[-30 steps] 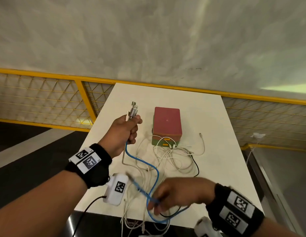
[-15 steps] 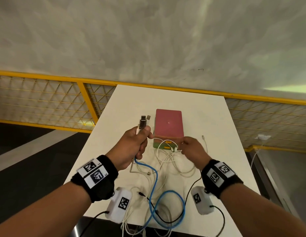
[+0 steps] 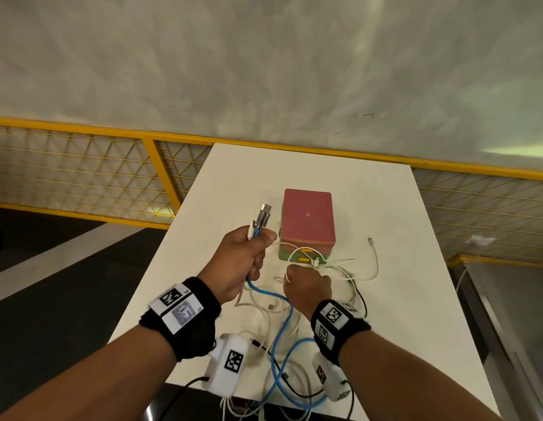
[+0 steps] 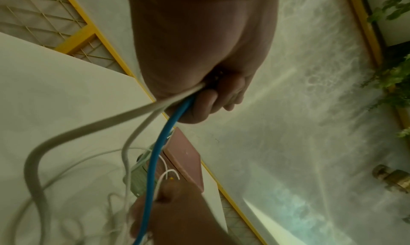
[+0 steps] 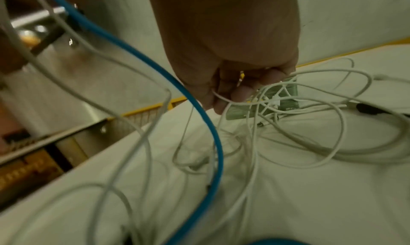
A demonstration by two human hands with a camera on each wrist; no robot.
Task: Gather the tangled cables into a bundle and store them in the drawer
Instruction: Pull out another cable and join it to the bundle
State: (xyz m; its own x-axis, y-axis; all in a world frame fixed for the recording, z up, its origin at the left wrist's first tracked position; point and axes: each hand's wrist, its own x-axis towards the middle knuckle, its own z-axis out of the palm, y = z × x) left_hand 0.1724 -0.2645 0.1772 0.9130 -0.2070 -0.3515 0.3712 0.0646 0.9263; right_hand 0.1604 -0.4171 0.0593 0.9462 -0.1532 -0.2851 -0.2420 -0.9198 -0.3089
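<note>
My left hand [image 3: 244, 259] is raised above the white table [image 3: 416, 344] and grips the plug ends of a blue cable [image 3: 282, 338] and white cables, with a silver USB plug [image 3: 263, 214] sticking up from the fist. In the left wrist view the blue cable [image 4: 155, 161] and grey-white cables [image 4: 88, 126] hang from the fist. My right hand [image 3: 306, 284] is curled round a thin white cable [image 5: 221, 98] in the tangle [image 3: 340, 278] just in front of the small drawer box [image 3: 307, 221], which has a red top and a green front that looks closed.
Cable loops spill over the table's near edge [image 3: 279, 399]. One white cable end [image 3: 372, 243] lies right of the box. A yellow mesh railing [image 3: 81, 177] runs behind the table, with a drop to a dark floor on the left.
My right hand went from the blue loop near the front edge up to the tangle by the box, then pulled back a little with a white cable. My left hand stayed raised.
</note>
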